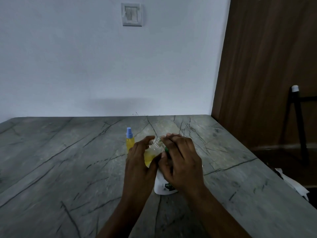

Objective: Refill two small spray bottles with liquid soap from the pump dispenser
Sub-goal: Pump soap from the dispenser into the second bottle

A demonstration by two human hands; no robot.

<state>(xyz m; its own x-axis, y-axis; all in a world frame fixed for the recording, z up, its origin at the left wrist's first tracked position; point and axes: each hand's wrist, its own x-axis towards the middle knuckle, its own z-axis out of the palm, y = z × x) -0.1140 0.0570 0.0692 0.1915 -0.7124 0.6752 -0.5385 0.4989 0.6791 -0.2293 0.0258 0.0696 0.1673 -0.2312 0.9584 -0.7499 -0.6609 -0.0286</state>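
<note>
Item 1: the left hand (pixel 139 162) is gripping the uncapped spray bottle (pixel 155 148), with its fingers curling round the body from the left. The bottle is being held clear of the countertop (pixel 68 160), near its middle. It is tilting so that the bare threaded neck is pointing up and to the right, toward the fingertips of the other hand. Yellow liquid is sitting in the lower part and the upper part is showing clear.

Item 2: the right hand (pixel 180 162) is lying over the top of the pump dispenser (pixel 163 187). Its fingers are bending together and closing on the green pump head (pixel 166 149), of which only a small piece is showing between thumb and fingers. Whether the spout is touching the bottle neck cannot be told. The dispenser's white body is standing on the countertop directly beneath this hand and is showing a dark label patch.

Item 3: the capped spray bottle (pixel 129 140) is standing upright on the countertop, just beyond and left of the left hand. It is wearing a blue cap and showing yellow liquid in the body. No hand is touching it.

Surroundings: the grey veined countertop is running up to a pale wall (pixel 85 66) carrying 1 switch plate (pixel 131 14). A brown wooden panel (pixel 265 66) is standing at the right, with a black stand (pixel 297 121) before it. White paper (pixel 295 184) is lying past the counter's right edge.
</note>
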